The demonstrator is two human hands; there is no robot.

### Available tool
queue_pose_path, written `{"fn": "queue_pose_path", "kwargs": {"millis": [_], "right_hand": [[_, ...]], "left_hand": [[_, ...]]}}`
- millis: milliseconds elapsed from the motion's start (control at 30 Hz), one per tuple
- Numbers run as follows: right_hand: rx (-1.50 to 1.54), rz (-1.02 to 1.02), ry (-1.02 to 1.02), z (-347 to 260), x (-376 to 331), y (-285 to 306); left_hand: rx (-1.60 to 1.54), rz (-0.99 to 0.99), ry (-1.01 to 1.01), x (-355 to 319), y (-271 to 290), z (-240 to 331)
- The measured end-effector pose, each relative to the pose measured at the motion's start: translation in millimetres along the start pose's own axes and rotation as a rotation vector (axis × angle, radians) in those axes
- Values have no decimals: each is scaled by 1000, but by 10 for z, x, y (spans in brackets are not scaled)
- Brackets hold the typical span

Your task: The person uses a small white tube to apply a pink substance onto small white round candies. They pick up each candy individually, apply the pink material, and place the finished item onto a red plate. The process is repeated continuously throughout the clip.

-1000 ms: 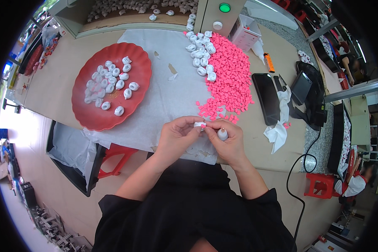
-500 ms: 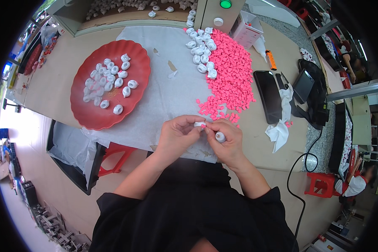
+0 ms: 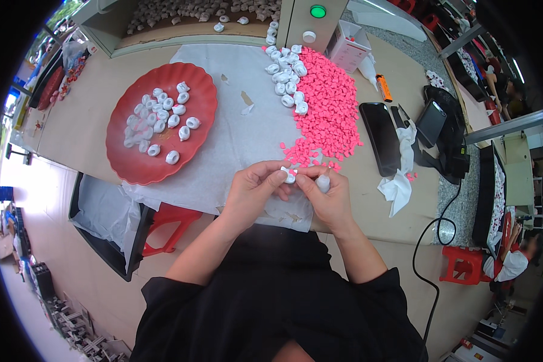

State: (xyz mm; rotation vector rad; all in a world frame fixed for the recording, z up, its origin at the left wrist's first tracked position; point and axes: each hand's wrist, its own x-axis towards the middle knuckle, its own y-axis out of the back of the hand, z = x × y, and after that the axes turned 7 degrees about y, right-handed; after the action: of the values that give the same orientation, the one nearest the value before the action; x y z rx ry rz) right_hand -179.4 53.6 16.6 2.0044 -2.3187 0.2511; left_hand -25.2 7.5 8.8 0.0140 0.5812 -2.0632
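My left hand (image 3: 251, 192) pinches a small white ring-shaped piece (image 3: 290, 175) between thumb and fingertips, low over the near edge of the paper sheet. A bit of pink shows on that piece. My right hand (image 3: 332, 201) meets it from the other side, its thumb and fingertips at the pink bit. Tucked in the same hand is a small white bottle (image 3: 323, 183), its rounded end sticking up by the forefinger. Just beyond the hands spreads a pile of tiny pink pieces (image 3: 327, 99). Similar white pieces (image 3: 286, 73) lie along the pile's left side.
A red scalloped plate (image 3: 123, 108) with several white pieces stands at left on white paper (image 3: 229, 130). On the right are a black phone (image 3: 381, 139), an orange lighter (image 3: 384, 88), crumpled tissue (image 3: 396, 193) and a white box (image 3: 349, 47). An open-fronted cabinet (image 3: 190, 39) stands at the back.
The white piece has been turned and tilted in my fingers, so its face shows more. The bottle has tipped a little in my right hand. The whole view has shifted slightly.
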Motion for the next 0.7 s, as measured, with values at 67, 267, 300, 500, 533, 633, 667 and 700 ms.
{"fn": "queue_pose_path", "kwargs": {"millis": [67, 267, 300, 500, 533, 633, 667, 700], "right_hand": [[-34, 2, 22, 17, -4, -6], [-214, 1, 178, 30, 3, -29], [-224, 0, 200, 37, 5, -28], [-256, -31, 276, 37, 24, -15], [-254, -31, 282, 40, 25, -13], [-259, -40, 313, 62, 30, -6], [-262, -44, 326, 67, 32, -6], [-272, -40, 338, 69, 30, -9]], "left_hand": [[6, -1, 8, -11, -6, 27], [-30, -29, 15, -11, 9, 25], [-21, -30, 15, -13, 10, 30], [-3, -11, 33, -4, 9, 15], [0, -6, 34, -4, 6, 15], [8, 4, 29, 2, 9, -6], [10, 6, 26, 7, 11, -14], [8, -1, 25, 11, 16, -21]]}}
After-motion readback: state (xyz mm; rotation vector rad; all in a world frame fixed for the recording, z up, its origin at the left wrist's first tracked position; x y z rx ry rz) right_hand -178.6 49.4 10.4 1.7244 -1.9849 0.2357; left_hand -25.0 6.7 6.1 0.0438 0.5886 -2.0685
